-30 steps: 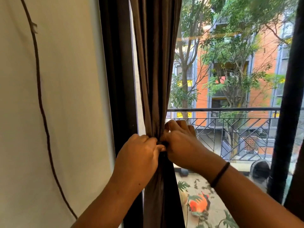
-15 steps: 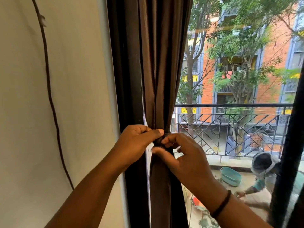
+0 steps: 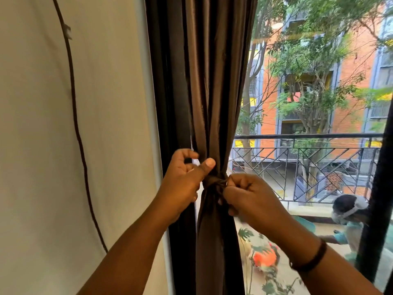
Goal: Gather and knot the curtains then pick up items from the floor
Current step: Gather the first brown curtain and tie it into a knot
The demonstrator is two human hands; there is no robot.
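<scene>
Two hands are at the gathered brown curtain [image 3: 212, 103], which hangs bunched against the dark window frame [image 3: 168, 92] beside the cream wall [image 3: 42, 145]. A second ago both sat close together right on the cinched waist of the cloth; now they have drawn a little apart. The right hand [image 3: 248, 194] pinches a dark tie [image 3: 214, 182] wrapped round the bundle and seems to be pulling it sideways. The left hand [image 3: 185, 177] has loosened: its thumb is stretched against the fabric just above the tie, its fingers curled loosely with nothing visibly between them. To my eye that means the wrap is on and the knot is being tightened, so the curtain step is nearly finished. Whether the knot will hold I cannot tell. The floor items are out of sight; picking them up has not begun. Outside, a balcony railing [image 3: 297, 137] and another person [image 3: 348, 218] show through the glass.
</scene>
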